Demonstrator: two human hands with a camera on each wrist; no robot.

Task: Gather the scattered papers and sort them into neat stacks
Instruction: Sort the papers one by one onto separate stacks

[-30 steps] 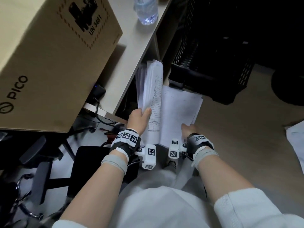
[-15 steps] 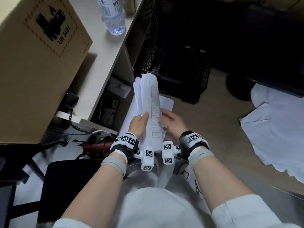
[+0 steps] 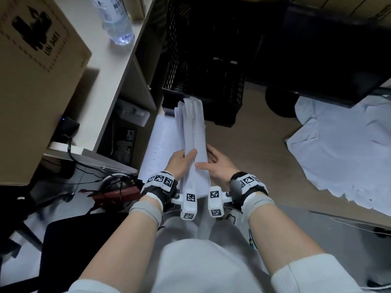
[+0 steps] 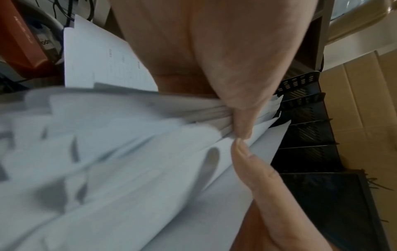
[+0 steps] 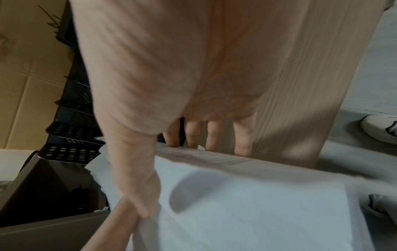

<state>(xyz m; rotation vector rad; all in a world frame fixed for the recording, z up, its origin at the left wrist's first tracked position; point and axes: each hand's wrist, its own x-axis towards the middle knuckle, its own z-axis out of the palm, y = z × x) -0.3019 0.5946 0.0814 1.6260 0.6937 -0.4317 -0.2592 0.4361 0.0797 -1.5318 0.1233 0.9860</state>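
The thick sheaf of white printed papers [image 3: 194, 132] looked light but floppy; the left hand [image 3: 179, 163] pinched its lower edge, while the right hand [image 3: 218, 163] lay flat, fingers straight, against its side.

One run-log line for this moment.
left hand grips paper bundle | right hand steadies bundle | more papers on floor

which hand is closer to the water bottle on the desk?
Left. The left hand grips the paper bundle on the desk side, below the water bottle; the right hand is across the bundle, farther away.

Bottle [image 3: 115, 22] on desk [image 3: 99, 66], crate [image 3: 203, 70] right
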